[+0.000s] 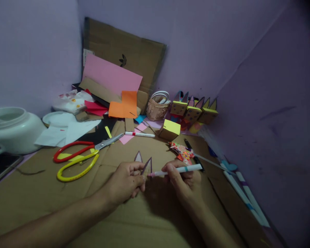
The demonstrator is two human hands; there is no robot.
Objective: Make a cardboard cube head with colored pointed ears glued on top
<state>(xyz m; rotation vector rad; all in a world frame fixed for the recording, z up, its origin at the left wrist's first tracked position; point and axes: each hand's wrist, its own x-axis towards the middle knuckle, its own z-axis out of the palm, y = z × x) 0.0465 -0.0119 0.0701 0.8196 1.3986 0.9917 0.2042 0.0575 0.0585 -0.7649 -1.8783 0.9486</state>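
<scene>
Between its thumb and fingers, my left hand [126, 181] pinches a small paper cutout [147, 167] with two pointed, dark-edged ears sticking up. The lower part of the cutout is hidden by my fingers. My right hand [184, 181] grips a white marker [179, 170] with a teal band. Its pinkish tip points left and meets the right-hand ear, or lies very close to it. Both hands are above the brown cardboard [113, 217] that covers the table. Just beyond them stands a small box with a yellow top [170, 129].
Red-and-yellow scissors [96, 151] lie left of my hands, near a capped marker [140, 134]. Several eared box figures [193, 110] stand at the back right beside a woven basket [158, 107]. A patterned glue gun [182, 151] and more markers [250, 194] lie right. A white pot [18, 131] stands left.
</scene>
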